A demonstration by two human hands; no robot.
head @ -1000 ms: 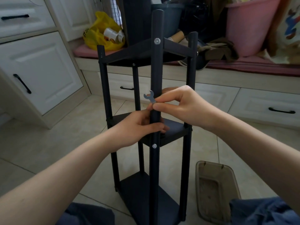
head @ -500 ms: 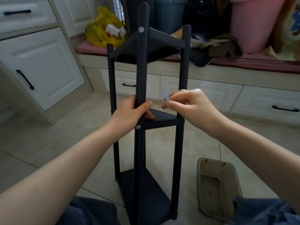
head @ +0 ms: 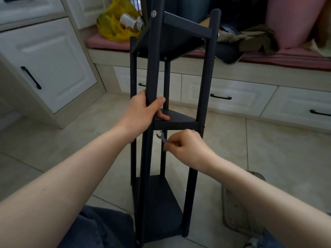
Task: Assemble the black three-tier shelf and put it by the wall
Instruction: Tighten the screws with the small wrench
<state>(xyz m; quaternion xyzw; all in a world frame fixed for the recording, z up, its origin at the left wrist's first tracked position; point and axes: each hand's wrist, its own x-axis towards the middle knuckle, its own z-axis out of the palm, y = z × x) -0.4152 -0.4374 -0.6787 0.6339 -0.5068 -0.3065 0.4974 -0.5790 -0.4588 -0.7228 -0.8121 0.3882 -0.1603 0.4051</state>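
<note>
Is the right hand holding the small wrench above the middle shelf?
No, the right hand pinches the wrench just below the middle shelf.

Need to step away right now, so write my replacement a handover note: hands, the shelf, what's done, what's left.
Left hand grips the front post of the black shelf just above the middle tier.
Right hand pinches a small wrench just below that tier.
Done: three tiers are on the posts; the shelf stands on the tiled floor.
Left: probably tighten remaining bolts with the wrench, then put the shelf by the wall.
</note>
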